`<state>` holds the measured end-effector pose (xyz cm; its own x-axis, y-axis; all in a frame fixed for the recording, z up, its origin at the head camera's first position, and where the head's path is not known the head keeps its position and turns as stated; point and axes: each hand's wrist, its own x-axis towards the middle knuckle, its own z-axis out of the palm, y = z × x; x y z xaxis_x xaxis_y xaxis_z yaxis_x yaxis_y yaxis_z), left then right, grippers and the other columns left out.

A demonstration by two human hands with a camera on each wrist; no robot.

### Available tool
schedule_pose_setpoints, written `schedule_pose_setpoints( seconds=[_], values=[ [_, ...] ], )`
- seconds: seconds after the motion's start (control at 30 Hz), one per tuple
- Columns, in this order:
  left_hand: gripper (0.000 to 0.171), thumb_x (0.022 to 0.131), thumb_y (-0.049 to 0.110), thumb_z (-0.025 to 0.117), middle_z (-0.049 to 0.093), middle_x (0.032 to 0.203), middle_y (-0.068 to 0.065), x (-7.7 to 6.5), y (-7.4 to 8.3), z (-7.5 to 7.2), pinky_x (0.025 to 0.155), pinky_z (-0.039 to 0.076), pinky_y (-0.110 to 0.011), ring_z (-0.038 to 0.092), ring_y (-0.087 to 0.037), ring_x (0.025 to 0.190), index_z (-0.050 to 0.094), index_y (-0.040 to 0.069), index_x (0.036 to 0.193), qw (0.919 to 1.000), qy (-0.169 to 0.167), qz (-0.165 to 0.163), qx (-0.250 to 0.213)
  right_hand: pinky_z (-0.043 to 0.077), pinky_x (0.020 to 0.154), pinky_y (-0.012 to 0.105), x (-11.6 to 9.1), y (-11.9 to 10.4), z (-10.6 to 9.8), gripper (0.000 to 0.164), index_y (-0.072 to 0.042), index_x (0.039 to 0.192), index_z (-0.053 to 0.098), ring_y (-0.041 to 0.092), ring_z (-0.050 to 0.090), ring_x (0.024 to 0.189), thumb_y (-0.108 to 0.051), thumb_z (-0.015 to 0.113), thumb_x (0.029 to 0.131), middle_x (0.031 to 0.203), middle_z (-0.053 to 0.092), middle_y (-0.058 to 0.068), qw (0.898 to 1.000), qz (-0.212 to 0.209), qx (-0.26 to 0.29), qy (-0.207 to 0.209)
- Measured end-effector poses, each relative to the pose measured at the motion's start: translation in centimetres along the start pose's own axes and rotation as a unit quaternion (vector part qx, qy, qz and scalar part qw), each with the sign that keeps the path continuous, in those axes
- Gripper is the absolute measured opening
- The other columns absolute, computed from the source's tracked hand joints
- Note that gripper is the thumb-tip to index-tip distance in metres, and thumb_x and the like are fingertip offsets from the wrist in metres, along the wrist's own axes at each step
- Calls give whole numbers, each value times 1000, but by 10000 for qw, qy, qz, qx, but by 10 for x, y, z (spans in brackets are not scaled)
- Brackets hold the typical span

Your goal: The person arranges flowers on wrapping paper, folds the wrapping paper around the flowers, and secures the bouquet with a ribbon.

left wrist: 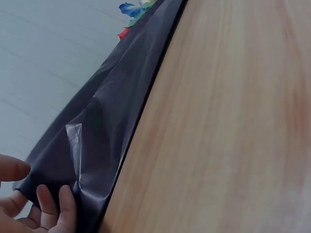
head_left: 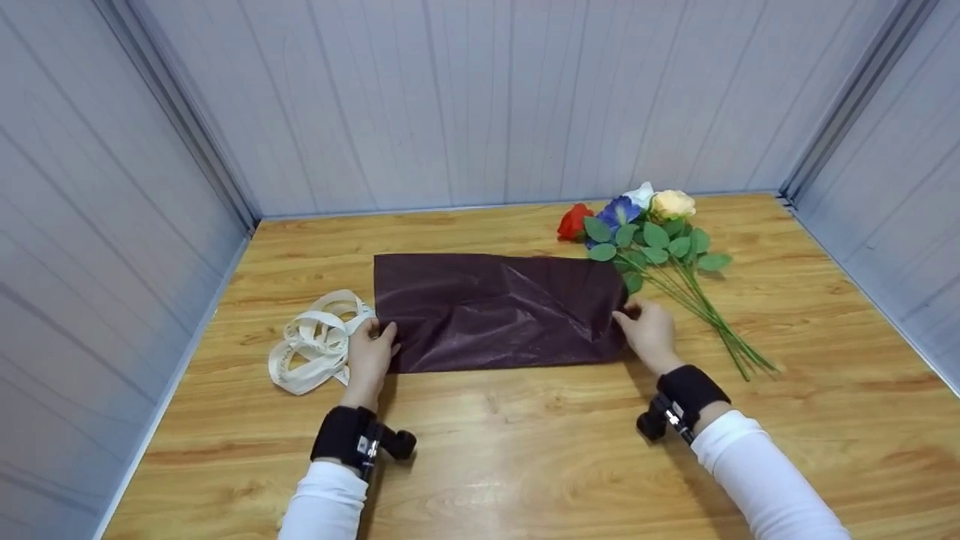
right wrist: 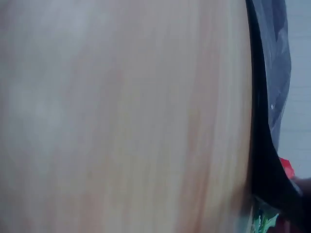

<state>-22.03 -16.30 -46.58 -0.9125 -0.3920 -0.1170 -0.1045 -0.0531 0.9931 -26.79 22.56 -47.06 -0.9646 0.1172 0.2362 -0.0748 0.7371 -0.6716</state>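
A creased, dark plum sheet of wrapping paper [head_left: 495, 311] lies lengthwise across the table between both hands. At its left edge, my left hand [head_left: 369, 356] grips the paper near the front corner; in the left wrist view the fingers [left wrist: 66, 206] curl against it, with the thumb close to the corner. My right hand [head_left: 651, 337] pinches the right edge, which is bent up off the table there. Beside the left hand lies a loosely looped cream ribbon [head_left: 304, 352] with printing on it. The right wrist view shows that hand only as a dark blur at its edge.
Behind the paper's right end lie artificial flowers: a red rose [head_left: 574, 222], a blue flower [head_left: 619, 213], a white flower [head_left: 642, 195] and a cream rose [head_left: 673, 205]. Their green stems [head_left: 709, 311] slant toward the front right. Pale panel walls [head_left: 480, 105] enclose the wooden table [head_left: 510, 450].
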Motion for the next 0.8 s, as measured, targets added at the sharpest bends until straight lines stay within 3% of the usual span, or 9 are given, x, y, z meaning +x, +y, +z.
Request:
schedule_pose_setpoints(
  seconds=[0.1, 0.2, 0.3, 0.43, 0.53, 0.7, 0.8],
  values=[
    [13, 99, 1, 54, 51, 98, -9, -3, 2, -2, 82, 54, -27, 55, -19, 95, 52, -1, 86, 9997, 43, 81, -227, 44, 85, 52, -2, 2, -4, 19, 10, 93, 68, 46, 56, 94, -9, 71, 90, 99, 59, 29, 9995, -158, -244, -83],
    [14, 98, 0, 54, 53, 100, -11, -5, 4, -6, 90, 53, -32, 56, -22, 101, 52, -1, 84, 9986, 77, 245, -473, 44, 84, 52, -2, 0, -10, 19, 10, 92, 69, 44, 54, 93, -8, 73, 89, 98, 57, 26, 9984, -403, -371, -105],
    [14, 97, -1, 52, 56, 104, -12, -5, 4, -12, 93, 51, -32, 57, -23, 106, 54, -2, 84, 9977, 154, 462, -478, 48, 77, 47, -2, -3, -15, 18, 10, 92, 70, 39, 60, 85, -7, 74, 88, 97, 64, 26, 9984, -507, -192, -136],
    [17, 93, -2, 50, 56, 87, -7, -4, 6, -20, 80, 46, -22, 53, -17, 87, 52, 2, 76, 9964, 339, 770, -52, 47, 65, 29, 1, -4, -20, 20, 11, 98, 70, 19, 59, 66, -7, 73, 89, 96, 68, 26, 9991, -283, 257, -172],
    [14, 90, -2, 51, 53, 78, -3, -2, 6, -24, 70, 37, -24, 45, -15, 76, 55, 1, 77, 9941, 419, 985, 168, 44, 57, 20, 6, -1, -23, 22, 13, 104, 68, 7, 54, 58, -5, 70, 92, 91, 67, 23, 9967, 37, 766, -262],
    [19, 95, -1, 51, 68, 102, -6, 1, 7, -25, 82, 44, -20, 56, -11, 93, 68, -7, 101, 9949, 266, 960, -148, 52, 59, 21, 11, 4, -29, 17, 13, 104, 64, 4, 62, 61, -1, 65, 95, 83, 70, 8, 9800, 386, 1870, -564],
    [20, 97, 0, 51, 68, 103, -8, 1, 7, -26, 86, 45, -21, 59, -14, 98, 69, -7, 104, 9942, 223, 1030, -226, 55, 66, 22, 12, 9, -31, 11, 12, 100, 64, 3, 66, 67, 2, 63, 95, 80, 70, 2, 9652, 336, 2518, -626]
  ],
)
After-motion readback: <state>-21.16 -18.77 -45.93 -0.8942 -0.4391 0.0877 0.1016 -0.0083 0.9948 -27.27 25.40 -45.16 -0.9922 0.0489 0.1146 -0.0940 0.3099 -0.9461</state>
